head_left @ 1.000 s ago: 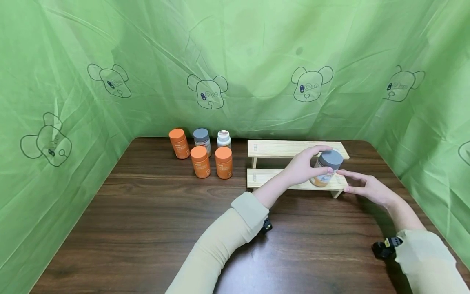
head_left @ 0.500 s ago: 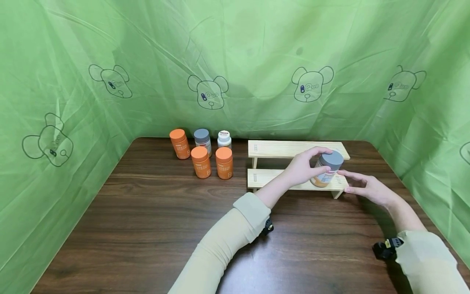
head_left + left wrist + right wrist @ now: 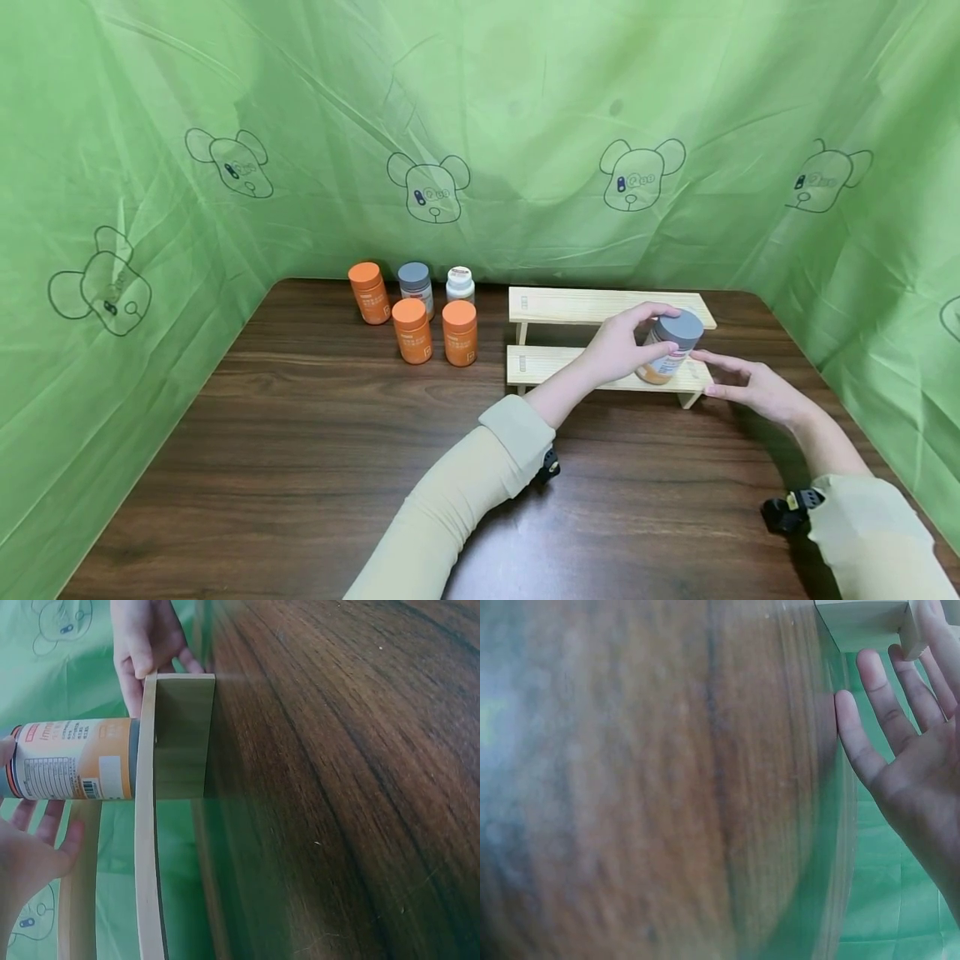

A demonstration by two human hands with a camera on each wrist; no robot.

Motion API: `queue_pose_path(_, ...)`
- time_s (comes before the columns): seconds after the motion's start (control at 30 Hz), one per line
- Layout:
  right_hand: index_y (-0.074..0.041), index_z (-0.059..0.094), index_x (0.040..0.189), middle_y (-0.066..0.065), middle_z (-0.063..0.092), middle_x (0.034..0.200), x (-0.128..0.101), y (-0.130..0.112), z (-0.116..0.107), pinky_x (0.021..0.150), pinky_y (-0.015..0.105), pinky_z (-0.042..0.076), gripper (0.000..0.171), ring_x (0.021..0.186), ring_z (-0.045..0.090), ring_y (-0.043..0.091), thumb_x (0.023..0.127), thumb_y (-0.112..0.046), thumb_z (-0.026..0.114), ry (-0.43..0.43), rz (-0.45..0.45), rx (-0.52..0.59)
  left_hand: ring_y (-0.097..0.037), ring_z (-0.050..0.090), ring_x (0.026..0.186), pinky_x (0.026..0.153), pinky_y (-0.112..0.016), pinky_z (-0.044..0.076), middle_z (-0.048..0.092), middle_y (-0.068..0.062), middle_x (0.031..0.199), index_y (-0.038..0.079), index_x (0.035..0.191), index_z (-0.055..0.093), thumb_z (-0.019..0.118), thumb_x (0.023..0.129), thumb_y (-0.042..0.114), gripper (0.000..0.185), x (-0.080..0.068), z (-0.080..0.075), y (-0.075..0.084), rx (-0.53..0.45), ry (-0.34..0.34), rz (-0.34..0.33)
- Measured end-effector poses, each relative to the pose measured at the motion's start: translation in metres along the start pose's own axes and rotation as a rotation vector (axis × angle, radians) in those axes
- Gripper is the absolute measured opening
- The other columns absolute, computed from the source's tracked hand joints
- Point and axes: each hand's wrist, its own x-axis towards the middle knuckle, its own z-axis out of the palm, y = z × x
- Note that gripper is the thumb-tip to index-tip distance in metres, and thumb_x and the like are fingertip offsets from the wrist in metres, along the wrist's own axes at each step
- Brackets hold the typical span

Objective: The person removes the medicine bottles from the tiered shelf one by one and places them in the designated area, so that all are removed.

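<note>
The left hand (image 3: 618,346) is curled around a grey-capped bottle (image 3: 667,348) standing on the lower step of the wooden rack (image 3: 555,304). The right hand (image 3: 753,387), fingers straight, rests at the rack's right end. Five bottles (image 3: 416,308) stand left, well apart, on the table (image 3: 300,467).

Even bright light; rt wrist view blurred.

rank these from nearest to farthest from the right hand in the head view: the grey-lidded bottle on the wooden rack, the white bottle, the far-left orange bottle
1. Grey-lidded bottle, on the wooden rack's lower step, just left of the right hand and gripped by the left hand.
2. White bottle, at the table's back, left of the rack.
3. Far-left orange bottle, farthest left.
</note>
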Motion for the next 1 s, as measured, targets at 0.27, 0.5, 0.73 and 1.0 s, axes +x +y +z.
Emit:
queue_pose_path(0.27, -0.013, 0.039, 0.144, -0.02, 0.049, 0.129, 0.001, 0.002, -0.001, 0.083, 0.01, 0.042, 0.057, 0.106, 0.055, -0.005, 0.092, -0.015, 0.061, -0.019, -0.021, 0.007, -0.001, 0.057, 0.107, 0.093, -0.018, 0.043, 0.061, 0.01, 0.123, 0.026, 0.125, 0.057, 0.071, 0.085, 0.028, 0.043, -0.004, -0.002, 0.003, 0.001, 0.02, 0.014)
queue_pose_path(0.5, -0.017, 0.039, 0.145, -0.023, 0.047, 0.13, 0.0, 0.003, -0.001, 0.083, 0.011, 0.042, 0.057, 0.107, 0.052, -0.006, 0.092, -0.018, 0.061, -0.013, 0.007, -0.028, 0.0, 0.057, 0.103, 0.09, -0.019, 0.044, 0.062, 0.01, 0.12, 0.027, 0.124, 0.057, 0.072, 0.084, 0.028, 0.043, -0.009, -0.006, 0.008, -0.014, 0.021, 0.006)
queue_pose_path(0.73, -0.019, 0.043, 0.143, -0.022, 0.045, 0.134, 0.001, 0.0, 0.0, 0.086, 0.01, 0.04, 0.056, 0.111, 0.047, -0.01, 0.091, -0.019, 0.064, 0.027, 0.048, -0.031, -0.001, 0.058, 0.101, 0.088, -0.021, 0.046, 0.062, 0.01, 0.119, 0.027, 0.124, 0.058, 0.073, 0.084, 0.028, 0.043, -0.016, -0.016, 0.014, -0.031, 0.036, -0.008)
queue_pose_path(1.0, -0.018, 0.042, 0.143, -0.024, 0.048, 0.129, 0.001, 0.0, 0.001, 0.085, 0.008, 0.04, 0.056, 0.109, 0.05, -0.009, 0.091, -0.017, 0.064, 0.032, 0.038, -0.019, -0.004, 0.058, 0.101, 0.086, -0.02, 0.046, 0.063, 0.009, 0.119, 0.026, 0.123, 0.058, 0.074, 0.083, 0.027, 0.043, -0.022, -0.026, 0.019, -0.046, 0.043, 0.004)
